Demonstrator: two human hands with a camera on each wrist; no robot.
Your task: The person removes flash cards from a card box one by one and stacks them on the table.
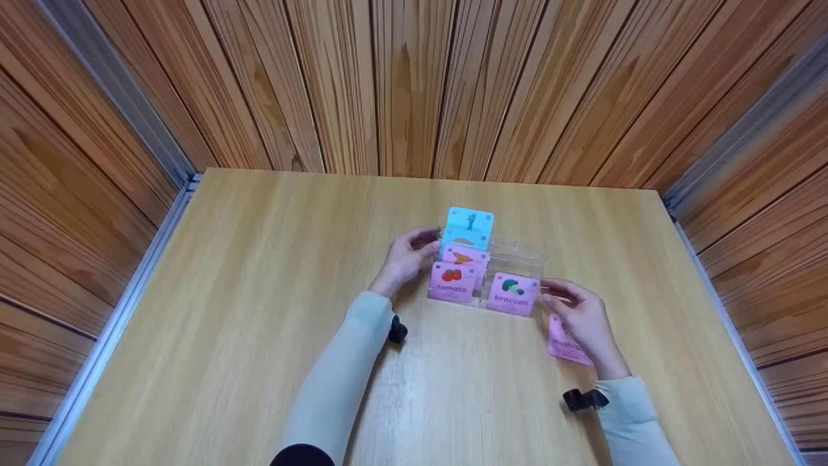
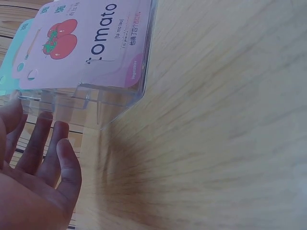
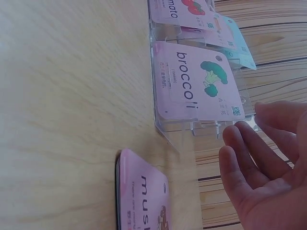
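Note:
A clear plastic tiered card stand [image 1: 517,259] sits on the table. Its left side holds a pink tomato card [image 1: 453,283] in front, with a pink card [image 1: 463,257] showing an orange vegetable and light-blue cards [image 1: 470,221] behind. At the front right stands a pink broccoli card [image 1: 512,294]. My left hand [image 1: 406,257] is at the stand's left side, fingertips right at its edge beside the blue cards. Fingers spread and lightly bent, my right hand [image 1: 583,320] reaches the stand's right side next to the broccoli card. No card is between the fingers of either hand.
A pink mushroom card [image 1: 564,346] lies on the table below my right hand, partly hidden by it; the right wrist view shows a thick stack there. The wooden table [image 1: 259,259] meets a wood-panelled wall [image 1: 401,84] at the back and metal frame rails at the sides.

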